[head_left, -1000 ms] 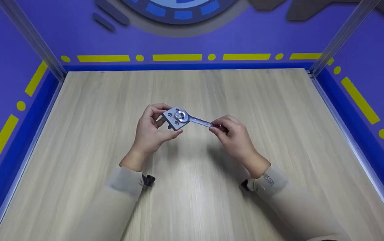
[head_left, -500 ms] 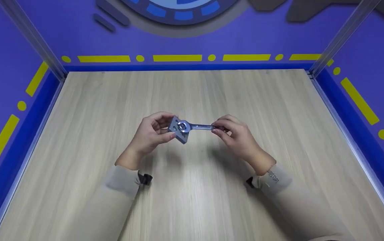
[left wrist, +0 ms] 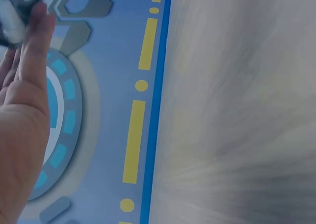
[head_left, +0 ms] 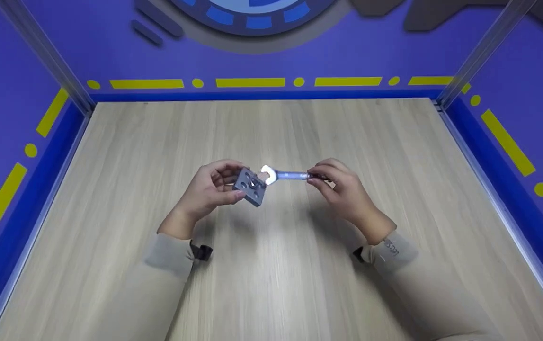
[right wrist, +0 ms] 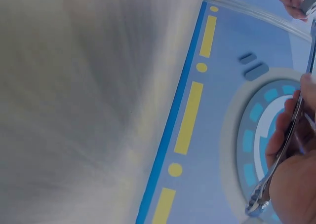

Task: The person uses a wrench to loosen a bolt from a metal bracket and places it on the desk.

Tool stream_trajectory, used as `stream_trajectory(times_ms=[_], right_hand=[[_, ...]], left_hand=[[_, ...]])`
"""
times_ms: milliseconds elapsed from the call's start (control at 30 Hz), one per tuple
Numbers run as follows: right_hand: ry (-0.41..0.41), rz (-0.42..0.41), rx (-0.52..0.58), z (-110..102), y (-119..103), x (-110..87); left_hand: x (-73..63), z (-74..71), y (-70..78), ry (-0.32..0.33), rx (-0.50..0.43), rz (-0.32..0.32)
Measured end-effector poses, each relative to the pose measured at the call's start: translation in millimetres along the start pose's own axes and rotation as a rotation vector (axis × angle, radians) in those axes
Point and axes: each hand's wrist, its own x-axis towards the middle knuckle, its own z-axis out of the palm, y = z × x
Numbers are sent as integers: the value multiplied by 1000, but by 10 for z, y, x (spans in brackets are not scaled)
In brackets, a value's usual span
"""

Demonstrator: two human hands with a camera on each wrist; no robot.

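Observation:
My left hand (head_left: 200,194) grips a grey square metal block (head_left: 246,190) by its left side, thumb on the near edge. Several round holes show in the block's face, which tilts toward the camera. At the block's upper right edge is the bright open end of a wrench (head_left: 294,175). My right hand (head_left: 347,196) pinches the far end of its handle between thumb and fingers. Both things are held up above the table. In the right wrist view the wrench (right wrist: 296,115) runs past the palm, and its other end shows below the hand.
A light wood-grain table (head_left: 271,284) lies beneath both hands. Blue-purple panels (head_left: 271,61) with yellow markings close it in at the back and sides. Metal posts (head_left: 484,57) stand at the back corners.
The wrench head has come off the middle of the block toward its upper right edge, as my right hand shifted right. My left hand has turned the block and lowered it slightly.

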Motion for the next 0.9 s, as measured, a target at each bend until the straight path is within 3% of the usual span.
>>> stream_trajectory(times_ms=[167, 300, 400, 567, 900], right_hand=[[90, 123, 33, 17, -62, 4], [110, 180, 34, 76, -166, 23], [114, 213, 29, 130, -225, 34], [104, 239, 32, 204, -250, 49], [68, 277, 33, 310, -271, 62]], left_hand=[[43, 80, -9, 168, 77, 77], [78, 178, -39, 308, 132, 142], [93, 222, -68, 378, 176, 192], [103, 259, -61, 422, 219, 242], [101, 302, -85, 440, 268, 278]])
